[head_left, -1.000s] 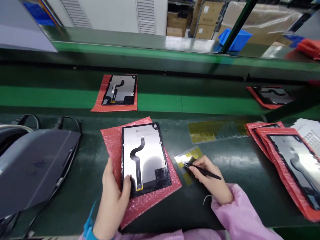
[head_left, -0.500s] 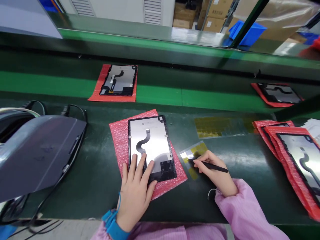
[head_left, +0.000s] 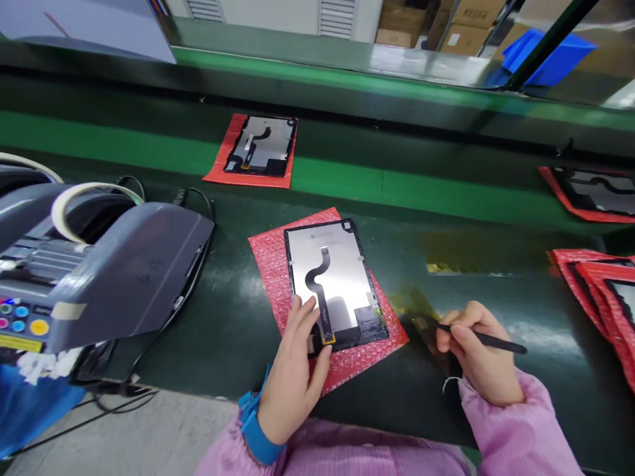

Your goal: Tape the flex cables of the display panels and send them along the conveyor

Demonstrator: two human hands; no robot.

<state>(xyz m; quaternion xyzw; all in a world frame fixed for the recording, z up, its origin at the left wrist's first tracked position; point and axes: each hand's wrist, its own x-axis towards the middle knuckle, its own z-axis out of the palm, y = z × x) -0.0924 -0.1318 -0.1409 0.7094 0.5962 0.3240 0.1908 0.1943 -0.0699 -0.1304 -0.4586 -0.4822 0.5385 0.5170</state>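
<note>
Slid left hand [head_left: 292, 377] back to the screen [head_left: 344, 281]'s near-left corner, outstretched, likely steadying it on the central wrap [head_left: 270, 254]; gripping tweezers [head_left: 496, 341] pen-style in right hand [head_left: 479, 354], presumably for precision, by the tape [head_left: 421, 305], right.

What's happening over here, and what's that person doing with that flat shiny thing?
A person in pink sleeves has a flat panel with a curvy black ribbon on it. The panel lies on a red bubbly sheet on a dark green bench. The left grip rests on the panel's near left corner. The right grip holds a thin black tool, its tip close to some yellowish strips; whether they touch is hard to see.
</note>
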